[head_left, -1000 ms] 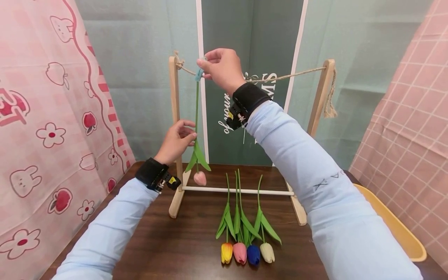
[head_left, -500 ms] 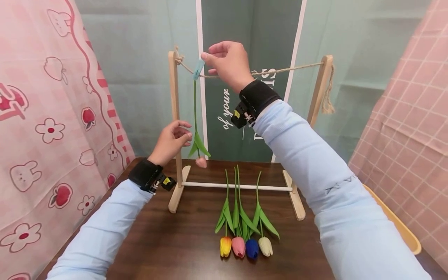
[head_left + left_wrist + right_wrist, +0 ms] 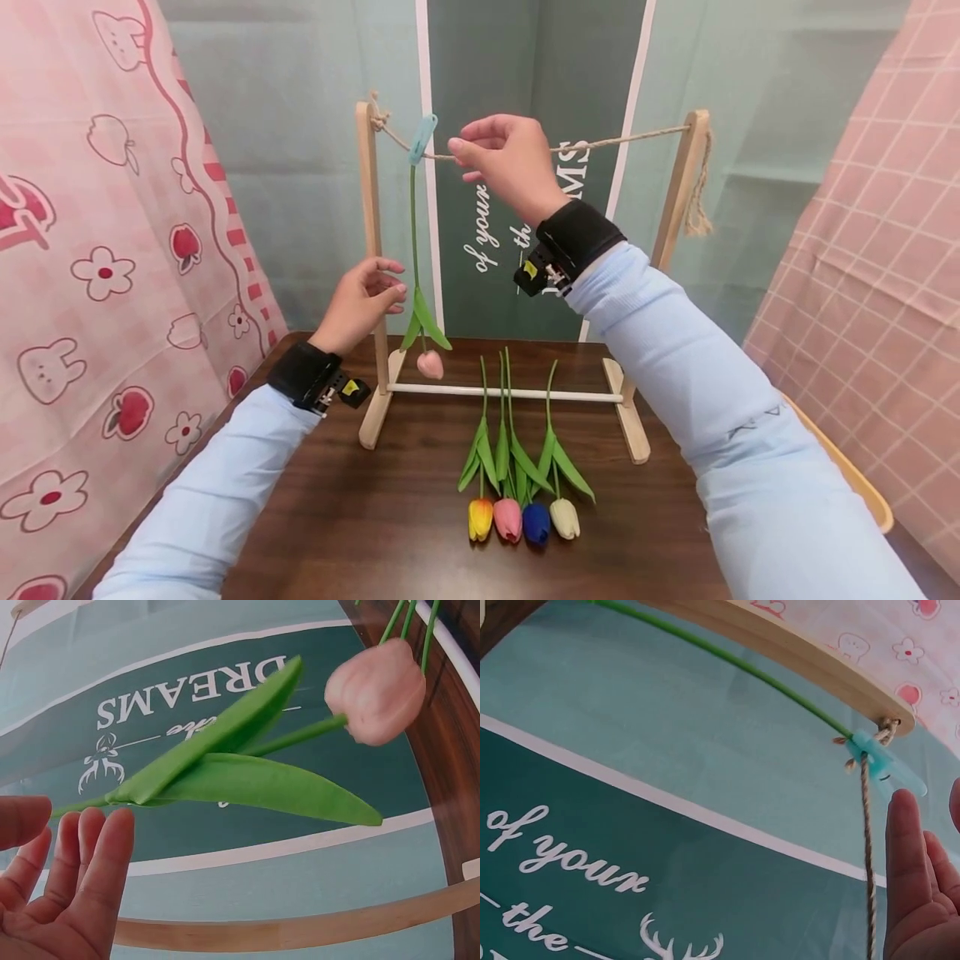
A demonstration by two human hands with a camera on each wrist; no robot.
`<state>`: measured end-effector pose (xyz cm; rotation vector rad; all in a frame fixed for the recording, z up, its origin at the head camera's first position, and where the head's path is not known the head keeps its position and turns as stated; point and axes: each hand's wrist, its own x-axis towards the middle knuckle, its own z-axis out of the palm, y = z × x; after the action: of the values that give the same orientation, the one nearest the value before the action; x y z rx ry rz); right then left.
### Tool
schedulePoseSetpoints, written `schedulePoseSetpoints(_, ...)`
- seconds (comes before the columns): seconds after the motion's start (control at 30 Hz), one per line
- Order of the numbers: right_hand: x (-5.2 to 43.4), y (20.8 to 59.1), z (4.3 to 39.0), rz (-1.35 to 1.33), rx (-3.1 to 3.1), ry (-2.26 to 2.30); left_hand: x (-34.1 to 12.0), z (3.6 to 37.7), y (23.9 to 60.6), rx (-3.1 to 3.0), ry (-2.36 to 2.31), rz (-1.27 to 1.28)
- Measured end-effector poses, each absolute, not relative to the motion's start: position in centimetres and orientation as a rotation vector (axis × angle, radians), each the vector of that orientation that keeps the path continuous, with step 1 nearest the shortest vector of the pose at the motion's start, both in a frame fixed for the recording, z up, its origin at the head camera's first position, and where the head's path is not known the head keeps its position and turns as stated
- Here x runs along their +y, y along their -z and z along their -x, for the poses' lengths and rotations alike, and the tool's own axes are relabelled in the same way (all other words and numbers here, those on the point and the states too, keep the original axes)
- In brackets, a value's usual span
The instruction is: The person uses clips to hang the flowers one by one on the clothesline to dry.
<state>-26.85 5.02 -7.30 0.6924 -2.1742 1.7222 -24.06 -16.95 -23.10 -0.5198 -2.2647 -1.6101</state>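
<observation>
A pale pink tulip [image 3: 430, 364] hangs head down, its green stem clipped to the rope [image 3: 624, 138] by a light blue clothespin [image 3: 423, 140]. Just right of the clothespin is my right hand [image 3: 513, 162], holding nothing, fingers loosely bent in front of the rope. In the right wrist view the clothespin [image 3: 883, 763] sits by the rope's knot, beyond my fingertips. My left hand [image 3: 363, 302] is beside the stem with fingers relaxed, just above the leaves. The left wrist view has the tulip's leaves [image 3: 247, 780] past my fingers, which grip nothing.
Yellow, pink, blue and white tulips [image 3: 507, 521] lie in a row on the dark wooden table [image 3: 337, 500]. The rope spans two wooden posts [image 3: 681, 187] joined low down by a white rod [image 3: 442, 389]. A yellow tray [image 3: 840, 467] is at the right, partly behind my sleeve.
My right hand has let go of the clothespin and moved right. My left hand has drawn slightly left from the stem. The clothespin stays on the rope with the tulip hanging.
</observation>
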Motion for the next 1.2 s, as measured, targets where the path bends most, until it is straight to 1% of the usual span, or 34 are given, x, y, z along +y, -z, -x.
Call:
schedulePoseSetpoints(0.37, 8.2, 11.0, 26.4, -0.71, -2.193, -1.679, -17.3, 23.3, 23.8, -2.301, 1.62, 0.53)
schedulePoseSetpoints(0.97, 11.3, 15.8, 25.2, -0.74, -2.225, -1.746, -16.4, 21.7, 25.7, -2.348, 1.68, 0.61)
schedulePoseSetpoints(1.2, 12.3, 18.0, 24.8, -0.691, -2.313, -1.688, -15.9, 21.2, 26.7, -2.37, 1.655, 0.671)
